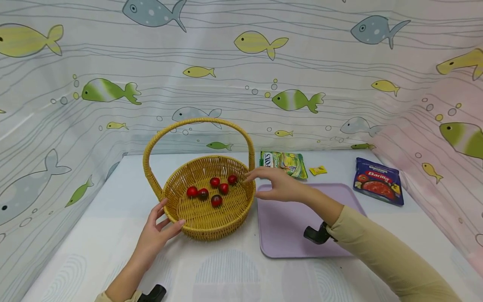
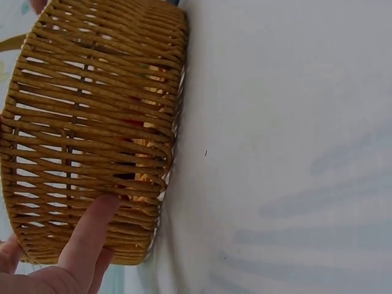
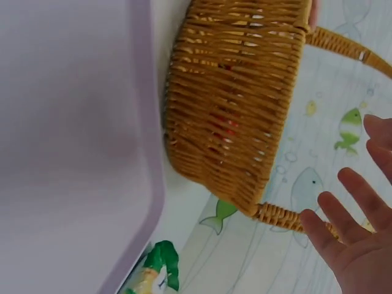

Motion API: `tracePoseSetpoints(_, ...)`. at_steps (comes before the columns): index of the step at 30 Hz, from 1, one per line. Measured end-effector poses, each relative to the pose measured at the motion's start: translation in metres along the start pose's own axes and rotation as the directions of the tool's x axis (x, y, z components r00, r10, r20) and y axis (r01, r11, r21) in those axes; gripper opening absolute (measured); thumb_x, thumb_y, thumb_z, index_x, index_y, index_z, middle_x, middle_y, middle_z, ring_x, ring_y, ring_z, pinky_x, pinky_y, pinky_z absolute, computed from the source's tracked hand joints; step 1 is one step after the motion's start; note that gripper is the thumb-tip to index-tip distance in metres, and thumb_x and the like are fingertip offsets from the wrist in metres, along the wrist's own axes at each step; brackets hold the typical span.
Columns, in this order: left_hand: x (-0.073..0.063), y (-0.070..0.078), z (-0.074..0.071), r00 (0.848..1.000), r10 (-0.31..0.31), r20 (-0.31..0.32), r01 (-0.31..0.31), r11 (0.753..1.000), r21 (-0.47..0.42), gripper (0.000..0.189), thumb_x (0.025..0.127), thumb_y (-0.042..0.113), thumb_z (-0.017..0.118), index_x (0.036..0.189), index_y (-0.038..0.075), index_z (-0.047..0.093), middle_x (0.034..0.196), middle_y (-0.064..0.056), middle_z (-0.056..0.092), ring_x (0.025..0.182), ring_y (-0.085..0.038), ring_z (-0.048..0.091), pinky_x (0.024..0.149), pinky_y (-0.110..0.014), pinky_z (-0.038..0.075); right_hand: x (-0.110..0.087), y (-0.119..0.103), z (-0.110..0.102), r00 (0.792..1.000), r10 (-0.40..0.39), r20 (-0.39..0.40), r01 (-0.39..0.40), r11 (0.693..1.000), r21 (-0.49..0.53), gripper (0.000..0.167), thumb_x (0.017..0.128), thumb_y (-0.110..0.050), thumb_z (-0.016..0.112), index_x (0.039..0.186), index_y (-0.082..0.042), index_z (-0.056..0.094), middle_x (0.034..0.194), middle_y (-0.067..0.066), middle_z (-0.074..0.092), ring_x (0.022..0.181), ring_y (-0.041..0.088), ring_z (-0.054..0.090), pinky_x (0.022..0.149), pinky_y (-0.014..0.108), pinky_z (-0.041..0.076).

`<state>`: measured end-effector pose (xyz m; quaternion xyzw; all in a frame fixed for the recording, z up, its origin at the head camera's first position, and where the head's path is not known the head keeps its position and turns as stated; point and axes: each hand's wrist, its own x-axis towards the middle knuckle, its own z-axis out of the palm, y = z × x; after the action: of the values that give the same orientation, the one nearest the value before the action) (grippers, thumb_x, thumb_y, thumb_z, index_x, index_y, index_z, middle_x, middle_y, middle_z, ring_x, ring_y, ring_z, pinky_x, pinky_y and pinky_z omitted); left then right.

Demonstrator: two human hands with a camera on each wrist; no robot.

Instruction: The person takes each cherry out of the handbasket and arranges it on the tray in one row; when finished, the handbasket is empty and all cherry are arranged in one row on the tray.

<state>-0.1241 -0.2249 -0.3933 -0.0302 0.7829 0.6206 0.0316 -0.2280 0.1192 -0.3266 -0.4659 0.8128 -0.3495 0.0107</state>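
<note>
A round golden wicker basket (image 1: pixel 211 230) with a tall arched handle stands left of centre. Inside lie several small, shiny, round red fruits (image 1: pixel 216 201), some with dark patches. My left hand (image 1: pixel 152 235) is at the basket's left front side, its fingers and thumb spread along the outer wall. The left wrist view has a straight fingertip (image 2: pixel 105 205) against the weave. Over by the right rim, close to the handle's base, is my right hand (image 1: pixel 283 184), its fingers extended and nothing in its grasp. Those spread fingers (image 3: pixel 352 214) overlap the handle in the right wrist view.
A lilac tray (image 1: pixel 283 247) lies right of the basket, under my right forearm. Behind it are a green Fox's candy bag (image 1: pixel 286 163) and a small yellow wrapped sweet (image 1: pixel 318 170). A blue Barilla pouch (image 1: pixel 378 181) lies far right. Fish-print sheeting (image 1: pixel 241 92) encloses the table.
</note>
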Motion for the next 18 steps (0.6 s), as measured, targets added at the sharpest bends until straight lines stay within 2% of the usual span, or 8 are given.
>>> tracePoseSetpoints(7,0.000,0.001,0.000,1.000,-0.015,-0.005,0.015,1.000,0.013,0.088,0.088,0.019,0.067,0.151,0.018,0.004,0.149,-0.022,0.006,0.131,-0.042,0.026,0.084,-0.031,0.051,0.025,-0.008,0.006,0.996,-0.026,0.088,0.026,1.000,-0.004,0.031,0.084,-0.012,0.069,0.115,-0.012,0.062,0.122,0.001,0.057,0.120,0.016,0.046,0.099,0.034,0.040)
tracePoseSetpoints(14,0.000,0.002,0.001,1.000,-0.002,-0.001,0.002,1.000,0.018,0.087,0.088,0.020,0.066,0.150,0.017,0.005,0.148,-0.022,0.007,0.131,-0.043,0.026,0.084,-0.031,0.051,0.053,-0.014,0.014,0.978,-0.079,0.192,0.068,0.996,0.064,0.031,0.086,-0.010,0.067,0.116,-0.007,0.061,0.119,0.004,0.057,0.113,0.015,0.049,0.096,0.026,0.040)
tracePoseSetpoints(18,0.000,0.002,0.001,1.000,-0.007,-0.004,0.007,1.000,0.018,0.087,0.088,0.020,0.066,0.150,0.017,0.005,0.148,-0.022,0.007,0.131,-0.043,0.026,0.084,-0.030,0.051,0.070,-0.015,0.020,0.973,-0.051,0.225,0.043,0.998,0.044,0.030,0.086,-0.012,0.068,0.115,-0.009,0.062,0.117,0.000,0.058,0.111,0.012,0.049,0.093,0.023,0.041)
